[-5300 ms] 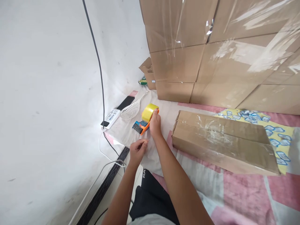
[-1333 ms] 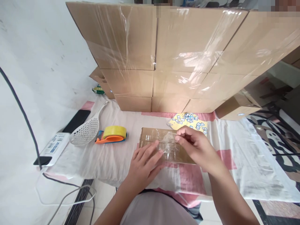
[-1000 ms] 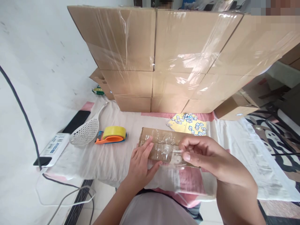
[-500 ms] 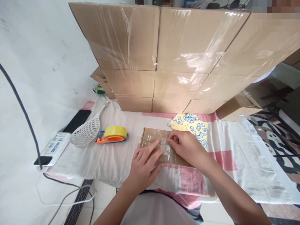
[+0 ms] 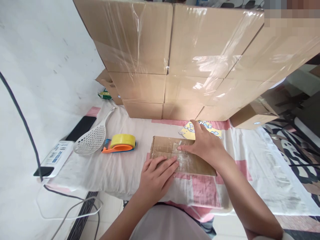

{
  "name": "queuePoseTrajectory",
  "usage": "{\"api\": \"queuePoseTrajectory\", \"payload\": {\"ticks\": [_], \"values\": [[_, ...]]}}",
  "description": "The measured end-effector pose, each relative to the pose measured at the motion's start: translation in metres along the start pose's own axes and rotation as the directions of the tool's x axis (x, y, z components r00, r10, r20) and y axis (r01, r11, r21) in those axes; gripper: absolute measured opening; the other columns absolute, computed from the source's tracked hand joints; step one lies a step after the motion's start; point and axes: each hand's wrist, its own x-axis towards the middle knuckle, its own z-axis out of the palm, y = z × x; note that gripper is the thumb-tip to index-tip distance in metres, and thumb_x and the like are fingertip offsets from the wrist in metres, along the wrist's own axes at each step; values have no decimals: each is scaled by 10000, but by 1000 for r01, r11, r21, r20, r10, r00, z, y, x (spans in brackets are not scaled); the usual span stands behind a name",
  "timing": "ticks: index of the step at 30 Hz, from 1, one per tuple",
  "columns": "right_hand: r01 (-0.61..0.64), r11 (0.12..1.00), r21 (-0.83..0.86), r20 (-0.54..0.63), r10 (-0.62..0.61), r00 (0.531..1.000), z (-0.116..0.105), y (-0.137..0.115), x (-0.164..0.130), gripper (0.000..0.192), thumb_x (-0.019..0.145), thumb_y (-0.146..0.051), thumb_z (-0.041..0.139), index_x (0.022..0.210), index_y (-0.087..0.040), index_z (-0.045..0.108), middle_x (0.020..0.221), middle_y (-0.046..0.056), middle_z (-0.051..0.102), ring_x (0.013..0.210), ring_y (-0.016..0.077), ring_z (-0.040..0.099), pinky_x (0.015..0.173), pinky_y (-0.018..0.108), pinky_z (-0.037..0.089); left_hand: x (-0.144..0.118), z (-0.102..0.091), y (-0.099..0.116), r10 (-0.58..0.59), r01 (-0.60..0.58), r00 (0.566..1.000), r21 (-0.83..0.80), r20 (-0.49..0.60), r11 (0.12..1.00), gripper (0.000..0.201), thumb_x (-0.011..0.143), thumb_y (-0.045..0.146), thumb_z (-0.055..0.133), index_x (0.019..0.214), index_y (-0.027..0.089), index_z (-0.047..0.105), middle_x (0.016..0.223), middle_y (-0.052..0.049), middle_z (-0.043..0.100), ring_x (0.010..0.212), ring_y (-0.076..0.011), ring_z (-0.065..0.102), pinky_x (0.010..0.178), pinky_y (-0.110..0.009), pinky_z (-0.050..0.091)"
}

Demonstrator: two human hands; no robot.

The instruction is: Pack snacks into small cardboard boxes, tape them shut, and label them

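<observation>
A flat piece of brown cardboard (image 5: 200, 165) with strips of clear tape (image 5: 183, 158) lies on the cloth before me. My left hand (image 5: 158, 173) rests flat on its left part, fingers stretched out. Over the upper right part is my right hand (image 5: 206, 141), thumb and fingers spread apart. Its thumb touches the taped area, while its fingers reach past the far edge. Partly hidden behind that hand is a yellow sheet (image 5: 188, 133) with small blue-and-white stickers on it.
Taped cardboard boxes (image 5: 142, 86) form a tall wall at the back. On the left are a tape dispenser (image 5: 121, 143) with a yellow roll, a white slotted skimmer (image 5: 91, 138) and a white power strip (image 5: 56, 158). A small carton (image 5: 255, 115) stands at the right.
My right hand has opened from a pinch, its fingers now stretched toward the yellow sheet. My left hand has shifted slightly, its fingers closer together. The view has moved slightly.
</observation>
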Motion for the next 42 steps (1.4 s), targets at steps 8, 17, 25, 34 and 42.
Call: {"api": "queuePoseTrajectory", "payload": {"ticks": [8, 17, 25, 34, 42], "values": [[134, 988, 80, 97, -142, 985, 14, -1, 4, 755, 770, -727, 682, 1306, -197, 635, 1201, 123, 718, 1221, 394, 572, 1074, 564, 370, 0, 6, 4, -24, 24, 999, 9, -37, 1000, 311, 957, 199, 643, 1257, 266, 691, 1290, 65, 737, 1109, -200, 604, 984, -387, 359], [218, 965, 148, 150, -240, 959, 10, 10, 4, 614, 878, -684, 579, 1257, -210, 670, 1208, 121, 719, 1193, 359, 597, 1042, 525, 375, 3, 7, 11, -104, 104, 994, -18, -37, 994, 270, 961, 202, 636, 1209, 286, 704, 1256, 64, 752, 1116, -210, 606, 991, -413, 347], [266, 951, 156, 112, -284, 952, 18, 11, 1, 416, 916, -546, 602, 1140, -210, 705, 1086, 89, 750, 1085, 308, 655, 1008, 497, 391, 0, 10, 3, -44, 42, 997, -30, -71, 999, 292, 974, 142, 616, 1196, 299, 720, 1160, 34, 789, 1037, -174, 646, 945, -385, 354], [177, 906, 385, -195, -108, 975, 24, 71, -20, 565, 937, -555, 581, 1412, -252, 559, 1432, 124, 607, 1359, 360, 528, 1122, 543, 410, -1, -10, -7, 36, -42, 992, -39, -125, 998, 297, 909, 70, 619, 1049, 325, 673, 939, 33, 759, 874, -148, 661, 874, -364, 485], [232, 820, 523, -32, -253, 967, 75, 109, -72, 1073, 817, -435, 770, 1628, -398, 70, 1708, 83, 188, 1555, 366, 283, 1182, 511, 436, -14, -72, -146, -383, 360, 923, 390, -21, 847, 640, 859, 458, 713, 1437, 249, 535, 1571, -169, 460, 1386, -420, 479, 1120, -585, 367]]}}
